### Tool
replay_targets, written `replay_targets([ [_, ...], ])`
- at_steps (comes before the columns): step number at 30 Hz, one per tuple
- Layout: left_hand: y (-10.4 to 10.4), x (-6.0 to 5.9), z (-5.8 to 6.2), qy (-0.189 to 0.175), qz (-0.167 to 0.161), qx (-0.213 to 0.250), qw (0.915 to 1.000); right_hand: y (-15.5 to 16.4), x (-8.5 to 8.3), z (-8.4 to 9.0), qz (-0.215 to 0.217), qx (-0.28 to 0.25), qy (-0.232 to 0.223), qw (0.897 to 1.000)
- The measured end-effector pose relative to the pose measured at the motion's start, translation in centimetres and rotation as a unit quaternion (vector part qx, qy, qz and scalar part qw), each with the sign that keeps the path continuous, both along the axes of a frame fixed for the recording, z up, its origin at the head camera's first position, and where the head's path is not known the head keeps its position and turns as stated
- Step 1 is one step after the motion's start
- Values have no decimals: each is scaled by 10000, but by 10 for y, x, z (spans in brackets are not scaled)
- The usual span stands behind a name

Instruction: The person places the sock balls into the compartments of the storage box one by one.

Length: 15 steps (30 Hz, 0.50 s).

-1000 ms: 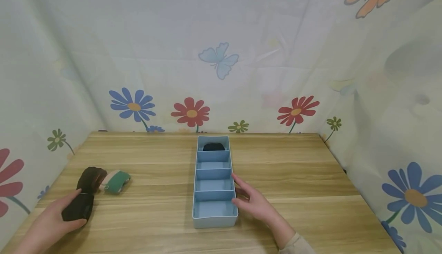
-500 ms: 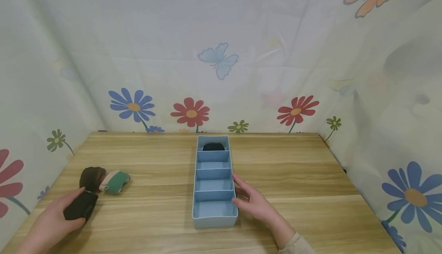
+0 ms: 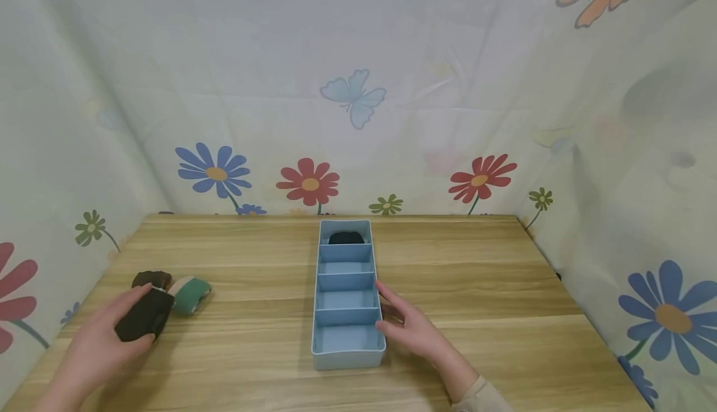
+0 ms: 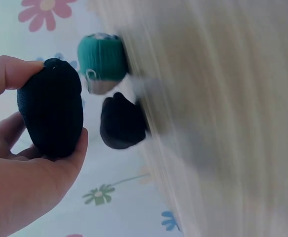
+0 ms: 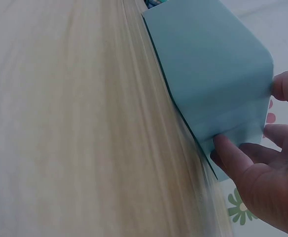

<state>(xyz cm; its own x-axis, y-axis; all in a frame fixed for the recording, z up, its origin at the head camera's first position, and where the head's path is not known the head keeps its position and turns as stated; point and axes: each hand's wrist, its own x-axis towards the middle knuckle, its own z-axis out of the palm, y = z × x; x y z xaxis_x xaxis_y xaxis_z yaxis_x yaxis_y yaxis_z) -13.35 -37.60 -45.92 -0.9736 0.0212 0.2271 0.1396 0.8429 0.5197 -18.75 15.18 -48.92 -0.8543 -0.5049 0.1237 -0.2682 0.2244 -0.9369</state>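
Observation:
My left hand [image 3: 98, 346] pinches a rolled black sock [image 3: 144, 314] between thumb and fingers, raised above the table at the left. In the left wrist view the black roll [image 4: 53, 108] sits upright in the grip. Just behind it on the table lie a dark brown rolled sock [image 3: 151, 279], partly hidden, and a green and beige rolled sock [image 3: 192, 294]. A light blue divided box [image 3: 348, 360] stands mid-table. My right hand [image 3: 417, 332] rests against its right wall, fingers relaxed; the right wrist view shows the fingertips [image 5: 223, 143] on the box's outer side.
The box has several compartments in a row; its farthest one holds a black rolled sock [image 3: 346, 238]. A wooden table [image 3: 476, 262] carries everything. Flowered white cloth [image 3: 358, 169] hangs behind it and on both sides.
My left hand has lifted the black sock and carried it right and slightly away, now overlapping the brown sock more. My right hand and the box have stayed still.

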Motion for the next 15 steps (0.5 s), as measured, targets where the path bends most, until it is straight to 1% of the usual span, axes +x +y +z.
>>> replay_targets([
  [2, 5, -2, 1, 123, -90, 74, 9999, 0, 0, 0, 0, 12, 5, 10000],
  [7, 17, -9, 3, 266, -329, 256, 9988, 0, 0, 0, -34, 34, -4, 10000],
  [11, 27, -14, 5, 294, -530, 367, 9975, 0, 0, 0, -17, 21, -10, 10000],
  [15, 38, -17, 5, 304, -648, 432, 9965, 0, 0, 0, -35, 50, -23, 10000],
])
